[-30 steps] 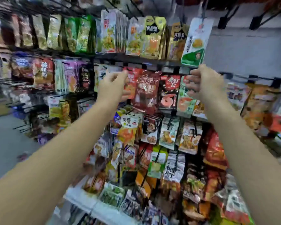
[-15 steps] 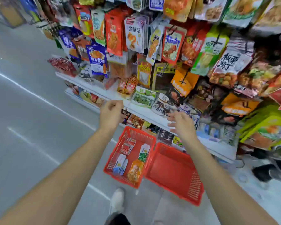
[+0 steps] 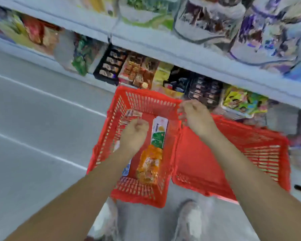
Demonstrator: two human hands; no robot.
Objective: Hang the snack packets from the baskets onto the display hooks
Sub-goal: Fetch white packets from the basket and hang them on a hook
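Shop aisle, stocked snack shelves (image 3: 163, 49), red shopping baskets (image 3: 146, 100)

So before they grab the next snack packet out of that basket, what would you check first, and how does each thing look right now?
1. Packets left to pick: ok. The left basket holds a white-and-green packet and an orange packet.
2. Right basket: its visible floor looks bare, so reach left. Ok.
3. Left hand placed: ok, it is over the left basket among the packets.
4. Left grip free: cannot tell; the fingers are curled and the view is blurred.
5. Right hand free: cannot tell; it is by the basket rim, fingers curled.
6. Free display hook in sight: not ok; only the lower shelves show.
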